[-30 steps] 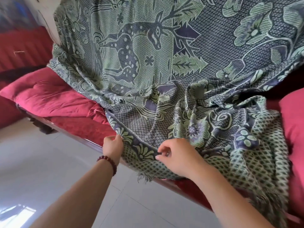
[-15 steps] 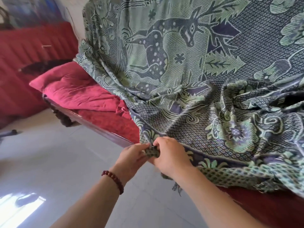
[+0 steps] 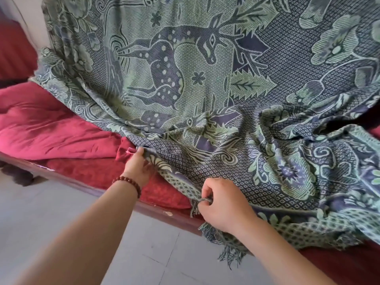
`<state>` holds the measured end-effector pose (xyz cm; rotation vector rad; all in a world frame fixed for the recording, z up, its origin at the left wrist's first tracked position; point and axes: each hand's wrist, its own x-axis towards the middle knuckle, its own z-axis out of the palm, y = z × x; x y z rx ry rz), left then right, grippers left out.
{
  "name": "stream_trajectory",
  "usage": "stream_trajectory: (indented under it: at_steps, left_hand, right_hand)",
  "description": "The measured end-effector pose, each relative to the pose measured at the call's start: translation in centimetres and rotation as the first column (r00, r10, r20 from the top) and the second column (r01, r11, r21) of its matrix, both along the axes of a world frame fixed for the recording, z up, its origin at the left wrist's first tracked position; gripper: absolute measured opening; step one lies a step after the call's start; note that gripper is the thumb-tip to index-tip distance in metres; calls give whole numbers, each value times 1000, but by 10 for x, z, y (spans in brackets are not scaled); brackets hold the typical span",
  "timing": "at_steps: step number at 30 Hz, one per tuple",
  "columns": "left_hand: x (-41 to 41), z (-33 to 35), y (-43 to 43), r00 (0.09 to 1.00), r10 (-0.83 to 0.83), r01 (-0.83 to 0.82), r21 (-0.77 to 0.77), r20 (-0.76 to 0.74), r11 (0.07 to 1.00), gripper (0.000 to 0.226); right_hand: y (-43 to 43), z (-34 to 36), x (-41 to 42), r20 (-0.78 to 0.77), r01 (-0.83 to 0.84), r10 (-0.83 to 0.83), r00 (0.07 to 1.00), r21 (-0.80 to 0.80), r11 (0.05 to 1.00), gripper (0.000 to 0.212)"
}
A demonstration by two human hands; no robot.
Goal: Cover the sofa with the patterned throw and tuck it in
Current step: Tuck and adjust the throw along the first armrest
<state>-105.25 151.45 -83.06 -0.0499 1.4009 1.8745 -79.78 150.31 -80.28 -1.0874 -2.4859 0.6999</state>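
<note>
Hands, two: left hand (image 3: 137, 168) grips one throw (image 3: 205, 95), right hand (image 3: 223, 204) pinches its edge; one sofa (image 3: 61, 128).

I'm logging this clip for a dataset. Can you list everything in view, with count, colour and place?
green-and-navy woven throw with deer pattern: one, green and navy, draped over the sofa back and seat, fringe over the front
red fabric seat cushion: one, red, left of the throw
dark wooden sofa front rail: one, reddish brown, below the seat
pale tiled floor: grey-white, foreground
dark red beaded bracelet: one, left wrist
left hand: grips the throw's side edge
right hand: pinches the fringed hem
</note>
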Motion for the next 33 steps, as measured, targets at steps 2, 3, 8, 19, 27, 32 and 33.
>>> stream_trajectory:
  at_steps: [2, 3, 8, 19, 27, 32, 33]
  left_hand:
    - [-21, -7, 5, 991, 35, -47, -91, -128, 995, 37]
    - [-29, -7, 11, 994, 19, -29, -89, -107, 996, 36]
    - [-42, -14, 21, 980, -173, 165, 83, 100, 983, 17]
    - [-31, 18, -25, 907, -420, 421, 33, -29, 906, 35]
    - [-19, 15, -108, 971, -147, 131, -98, -188, 987, 21]
    - [-27, -28, -169, 979, -136, 98, -235, -151, 967, 5]
    - [-30, -37, -176, 982, -137, 104, -232, -131, 967, 15]
  right_hand:
    - [2, 0, 0, 3, 36, -35, 999, -33, 999, 12]
    - [3, -1, -1, 1, 54, -54, 999, -42, 998, 13]
    - [10, -6, -5, -54, 143, -147, 988, -66, 987, 27]
    - [9, 8, -9, 66, 14, -10, 998, -55, 998, 16]
    - [-10, 37, -23, 386, -285, 416, 824, -352, 891, 53]
    - [-30, 32, -35, 562, -439, 594, 576, -401, 804, 23]
    - [-31, 26, -37, 559, -425, 589, 583, -408, 808, 19]
